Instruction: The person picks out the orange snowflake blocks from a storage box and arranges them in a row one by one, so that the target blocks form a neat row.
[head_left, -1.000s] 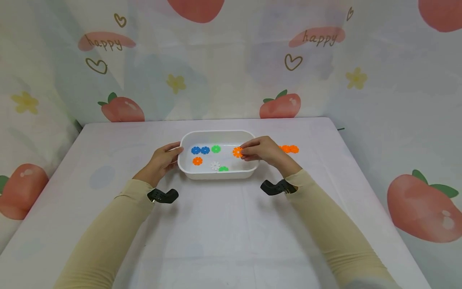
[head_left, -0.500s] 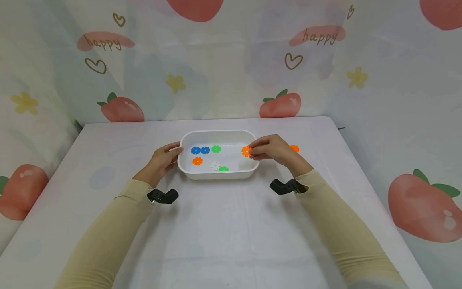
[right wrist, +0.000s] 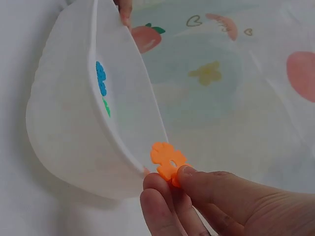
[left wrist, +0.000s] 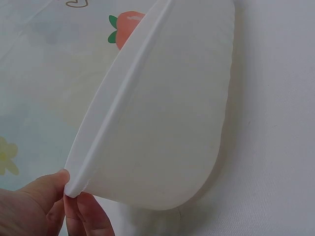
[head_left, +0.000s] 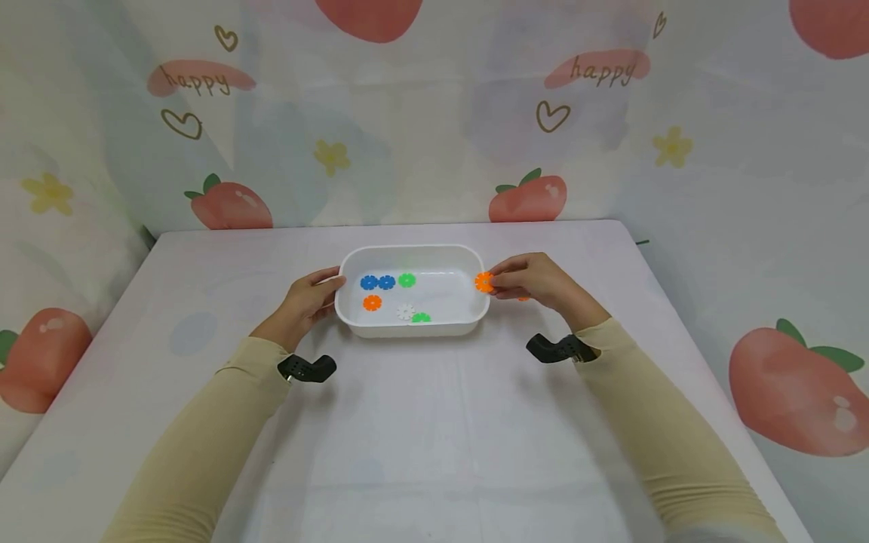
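Observation:
My left hand (head_left: 302,305) pinches the left rim of a white plastic tub (head_left: 407,330), thumb on top and fingers beneath in the left wrist view. An orange snowflake disc (right wrist: 167,160) is pinched between thumb and fingers of my right hand (head_left: 536,280), right at the tub's right rim. Inside the tub lie two blue discs (head_left: 377,282), a green disc (head_left: 406,280), another orange disc (head_left: 372,302), a white disc (head_left: 405,311) and a second green disc (head_left: 421,317), partly hidden by the front wall.
A bit of orange (head_left: 523,299) shows on the table just below my right hand, mostly hidden by it. The white-covered table (head_left: 380,437) meets a printed cloth backdrop (head_left: 407,136) at the back and sides.
My right hand has moved right with the orange disc, from over the tub's inside to its right rim. The orange discs on the table behind that wrist have become covered. My left hand stays.

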`<state>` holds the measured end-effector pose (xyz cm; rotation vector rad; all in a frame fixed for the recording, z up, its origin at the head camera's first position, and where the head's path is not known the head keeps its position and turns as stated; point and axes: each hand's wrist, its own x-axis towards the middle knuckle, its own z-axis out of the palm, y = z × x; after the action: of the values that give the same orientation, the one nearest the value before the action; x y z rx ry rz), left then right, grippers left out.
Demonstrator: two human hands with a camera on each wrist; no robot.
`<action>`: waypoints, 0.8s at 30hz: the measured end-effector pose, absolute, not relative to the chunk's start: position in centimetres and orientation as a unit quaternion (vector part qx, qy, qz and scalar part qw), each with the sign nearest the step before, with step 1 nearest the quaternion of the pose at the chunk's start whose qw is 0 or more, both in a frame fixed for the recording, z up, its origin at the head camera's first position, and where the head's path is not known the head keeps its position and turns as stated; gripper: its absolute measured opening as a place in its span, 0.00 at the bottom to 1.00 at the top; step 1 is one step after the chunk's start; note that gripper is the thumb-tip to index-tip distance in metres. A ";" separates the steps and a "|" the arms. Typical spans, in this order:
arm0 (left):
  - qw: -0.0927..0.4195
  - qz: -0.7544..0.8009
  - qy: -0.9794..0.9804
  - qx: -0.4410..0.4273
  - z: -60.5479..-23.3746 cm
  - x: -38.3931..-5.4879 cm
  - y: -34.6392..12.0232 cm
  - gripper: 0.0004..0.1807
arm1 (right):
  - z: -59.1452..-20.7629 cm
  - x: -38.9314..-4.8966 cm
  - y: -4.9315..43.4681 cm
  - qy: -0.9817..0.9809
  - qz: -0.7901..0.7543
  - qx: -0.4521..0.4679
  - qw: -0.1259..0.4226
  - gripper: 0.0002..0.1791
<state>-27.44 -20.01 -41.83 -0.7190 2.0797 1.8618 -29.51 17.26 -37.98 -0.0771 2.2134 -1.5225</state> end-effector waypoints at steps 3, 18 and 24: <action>0.128 0.640 0.717 -0.245 -41.8 -27.5 -20.1 0.27 | -37.9 -29.5 17.7 0.805 -0.550 -0.024 0.223 0.21; 0.127 0.637 0.718 -0.252 -41.6 -27.5 -19.9 0.27 | -38.2 -30.1 19.5 0.821 -0.529 -0.001 0.213 0.23; 0.126 0.637 0.718 -0.250 -41.8 -27.4 -19.9 0.26 | -38.6 -30.2 20.3 0.821 -0.527 0.017 0.218 0.23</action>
<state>-27.42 -19.86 -41.75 -0.7285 2.0905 1.8555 -30.17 20.28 -38.62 0.0477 2.2736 -1.4598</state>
